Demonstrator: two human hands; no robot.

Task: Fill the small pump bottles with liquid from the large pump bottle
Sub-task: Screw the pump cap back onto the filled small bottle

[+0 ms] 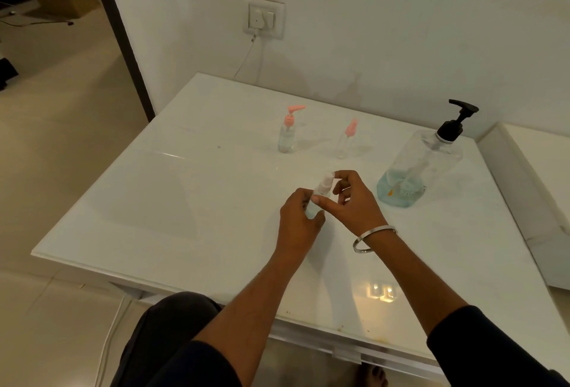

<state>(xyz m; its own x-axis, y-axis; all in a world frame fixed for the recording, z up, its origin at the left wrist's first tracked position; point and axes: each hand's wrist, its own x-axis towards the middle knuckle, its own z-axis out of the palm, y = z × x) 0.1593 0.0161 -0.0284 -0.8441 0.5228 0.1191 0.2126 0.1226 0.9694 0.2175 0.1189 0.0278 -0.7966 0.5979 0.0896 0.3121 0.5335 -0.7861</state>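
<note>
While the left grip (298, 217) wraps a small bottle (320, 193), the right grip (351, 198) pinches its pump top; beyond them stand two pink-topped bottles (287, 136), and right, the big bottle (422, 164).

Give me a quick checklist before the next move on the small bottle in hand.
1. Small bottle held: ok, left hand grips its body.
2. Right hand on its pump top: ok, fingers at the cap.
3. Cap loose or tight: cannot tell, blurred.
4. Large pump bottle has liquid: ok, a low blue layer.
5. Other two small bottles upright, apart: ok.
6. Table dry: cannot tell.
</note>
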